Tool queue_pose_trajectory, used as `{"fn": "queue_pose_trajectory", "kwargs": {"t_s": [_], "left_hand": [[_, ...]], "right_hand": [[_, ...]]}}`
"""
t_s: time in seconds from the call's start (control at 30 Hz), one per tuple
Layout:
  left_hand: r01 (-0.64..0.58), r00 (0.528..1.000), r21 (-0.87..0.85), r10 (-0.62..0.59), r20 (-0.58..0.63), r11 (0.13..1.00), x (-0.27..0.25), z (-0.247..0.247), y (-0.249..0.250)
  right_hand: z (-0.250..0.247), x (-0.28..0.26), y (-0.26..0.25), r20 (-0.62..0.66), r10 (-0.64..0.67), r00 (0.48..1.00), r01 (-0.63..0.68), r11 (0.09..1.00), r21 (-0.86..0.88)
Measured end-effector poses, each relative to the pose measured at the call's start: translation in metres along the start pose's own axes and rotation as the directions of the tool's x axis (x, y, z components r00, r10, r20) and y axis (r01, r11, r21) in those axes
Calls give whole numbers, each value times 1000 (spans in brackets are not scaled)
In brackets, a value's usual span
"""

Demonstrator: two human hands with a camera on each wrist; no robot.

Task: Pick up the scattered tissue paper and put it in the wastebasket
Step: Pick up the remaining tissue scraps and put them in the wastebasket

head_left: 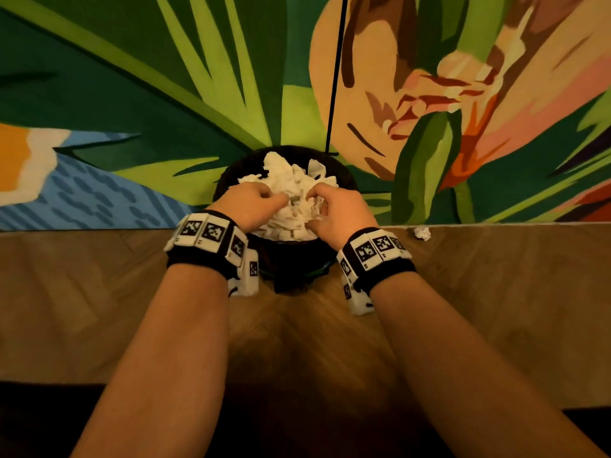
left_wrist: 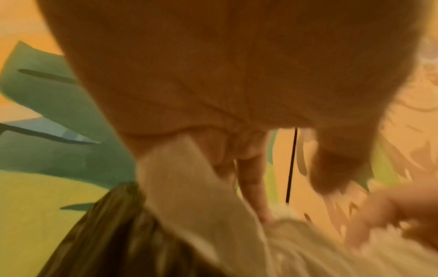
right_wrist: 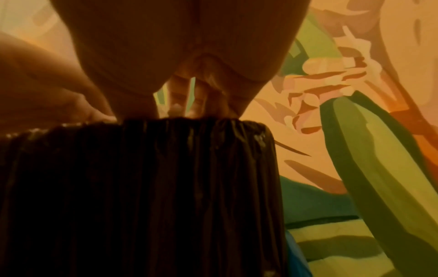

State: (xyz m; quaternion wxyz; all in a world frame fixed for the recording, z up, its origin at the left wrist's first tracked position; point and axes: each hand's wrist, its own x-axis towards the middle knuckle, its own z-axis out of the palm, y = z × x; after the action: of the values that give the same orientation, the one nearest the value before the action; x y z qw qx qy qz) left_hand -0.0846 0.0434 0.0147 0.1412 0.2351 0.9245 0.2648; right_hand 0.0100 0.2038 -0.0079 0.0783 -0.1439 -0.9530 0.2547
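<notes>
Against a leafy mural wall [head_left: 165, 77], wastebasket [head_left: 291, 259] on wooden floor [head_left: 99, 309]

dim warm orange light throughout; both wrist views blurred and shadowy, head view sharper with bowed edges.

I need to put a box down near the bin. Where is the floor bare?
Bare floor left of the wastebasket, and right of it short of the tissue ball by the wall. Crowded: the basket top, heaped with tissue under both hands.
</notes>
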Motion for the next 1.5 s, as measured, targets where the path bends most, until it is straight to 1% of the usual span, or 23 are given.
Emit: {"fn": "queue_pose_trajectory", "kwargs": {"t_s": [0.07,0.13,0.2,0.27,0.33,0.4,0.47,0.53,0.6,0.63,0.7,0.8,0.9,0.97,1.03,1.1,1.17,1.2,1.27,1.33,1.4,1.5], "left_hand": [[-35,998,23,33,53,999,0,-9,-4],[-15,998,70,10,60,997,2,-10,-10],[42,999,115,-45,20,992,4,-7,-11],[97,995,144,-91,-48,985,8,0,-10],[140,989,202,-128,-70,969,9,4,-5],[150,989,272,-148,-31,950,9,9,2],[131,989,322,-148,28,938,8,17,11],[86,989,349,-123,84,933,9,26,20],[81,986,327,-125,114,941,10,32,26],[97,982,323,-144,123,941,10,34,28],[107,971,347,-173,163,932,10,39,30],[109,948,359,-205,241,927,10,44,33],[111,939,359,-216,269,927,11,43,35],[108,951,365,-202,232,925,9,39,32],[126,972,331,-183,149,935,5,33,26],[132,984,292,-162,79,947,1,23,24],[116,990,271,-133,44,956,-3,9,27],[115,993,263,-120,6,958,-6,1,30],[117,990,235,-95,-104,965,-9,-15,36],[100,976,192,-58,-210,976,-14,-27,45],[33,960,118,2,-280,993,-19,-30,56],[-105,939,47,115,-325,993,-25,-19,85]], "right_hand": [[2,3,0,-36,31,999,-31,999,-13],[3,6,2,-71,49,996,-50,999,-15],[5,7,2,-76,51,996,-53,998,-25],[6,8,1,-52,35,998,-39,997,-65],[8,8,0,-28,12,1000,-14,995,-99],[10,6,0,-2,-4,1000,4,994,-110],[12,5,1,33,-17,999,23,982,-187],[13,8,1,78,-11,997,33,955,-295],[13,10,0,114,21,993,20,937,-348],[14,10,0,144,30,989,28,924,-381],[16,9,1,241,25,970,89,888,-451],[16,10,3,360,28,932,151,876,-458],[14,13,2,394,67,917,127,886,-446],[14,10,3,324,38,945,112,894,-433],[11,4,6,171,13,985,50,934,-354],[7,-1,14,48,12,999,-1,972,-235],[-1,-5,19,1,3,1000,-3,995,-103],[-6,-7,20,-15,-19,1000,18,999,-51],[-18,-9,21,-85,-83,993,86,996,32],[-29,-10,23,-153,-116,981,136,983,125],[-35,-11,27,-192,-110,975,148,969,197],[-37,-10,37,-227,-67,972,134,946,295]]}}
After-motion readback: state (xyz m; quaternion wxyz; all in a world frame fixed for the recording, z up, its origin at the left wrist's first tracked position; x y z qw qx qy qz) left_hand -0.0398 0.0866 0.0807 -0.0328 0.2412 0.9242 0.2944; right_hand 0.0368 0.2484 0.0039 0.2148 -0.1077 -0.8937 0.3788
